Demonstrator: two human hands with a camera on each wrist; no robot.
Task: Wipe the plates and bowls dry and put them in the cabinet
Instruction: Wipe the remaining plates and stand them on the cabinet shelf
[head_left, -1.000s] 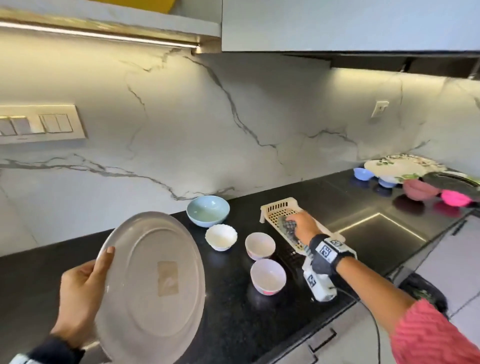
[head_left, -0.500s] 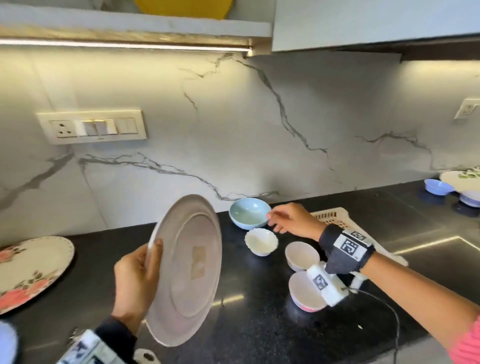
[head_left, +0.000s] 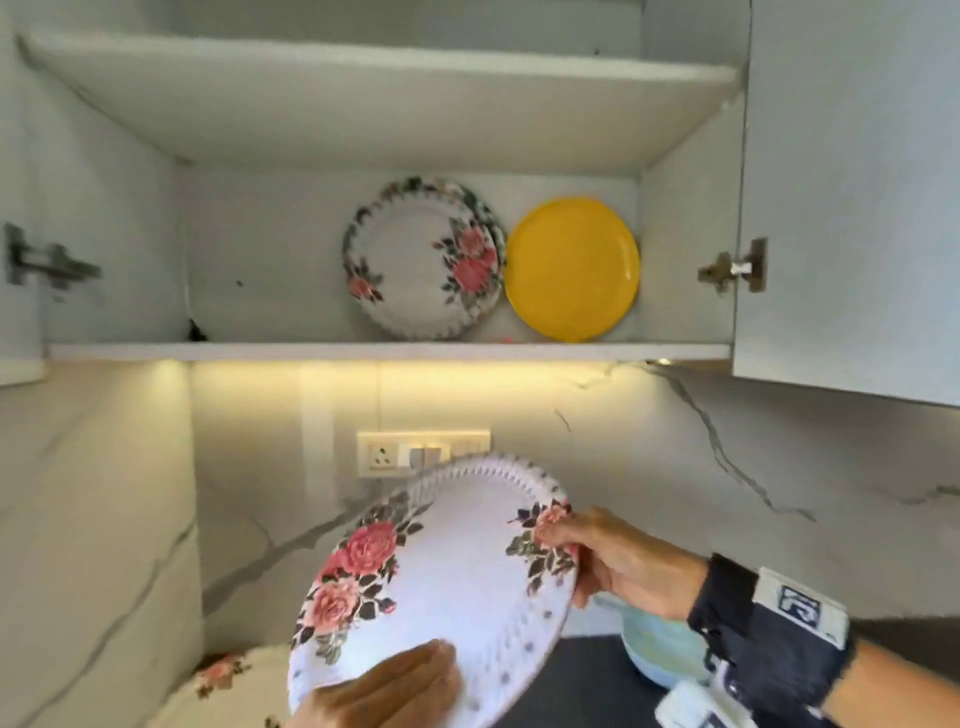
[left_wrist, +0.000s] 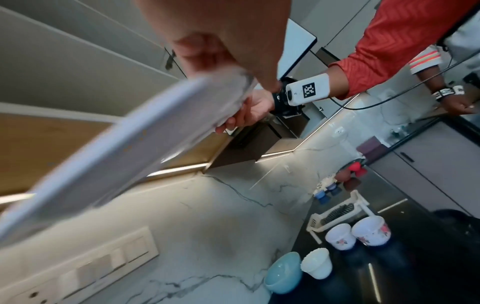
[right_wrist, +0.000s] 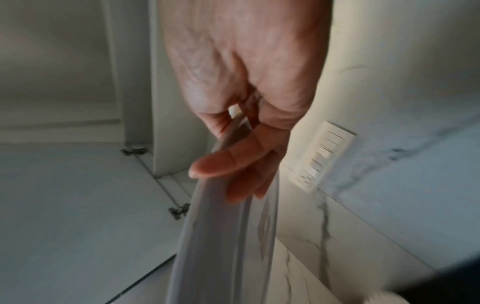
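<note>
A white plate with pink roses (head_left: 447, 566) is held up, tilted, its face toward me, below the open cabinet (head_left: 130, 260). My left hand (head_left: 400, 686) grips its bottom rim with the thumb on the face. My right hand (head_left: 569, 551) pinches the right rim. From the left wrist, the plate's plain underside (left_wrist: 116, 164) runs from my left hand (left_wrist: 221, 57) to my right hand (left_wrist: 246, 115). The right wrist view has my right hand (right_wrist: 241, 160) pinching the rim (right_wrist: 221, 236). A floral plate (head_left: 421, 260) and a yellow plate (head_left: 571, 270) stand on the cabinet's lower shelf (head_left: 260, 352).
The cabinet door (head_left: 852, 197) hangs open at the right. Another rose plate (head_left: 228, 686) and a blue bowl (head_left: 660, 649) are on the black counter. Several small bowls (left_wrist: 340, 236) and a cream basket (left_wrist: 335, 214) sit farther along. A switch panel (head_left: 423, 452) is on the wall.
My right hand came over from the basket and took the plate's rim. The plate has been turned face toward me and lifted, and my view has tilted up to the cabinet.
</note>
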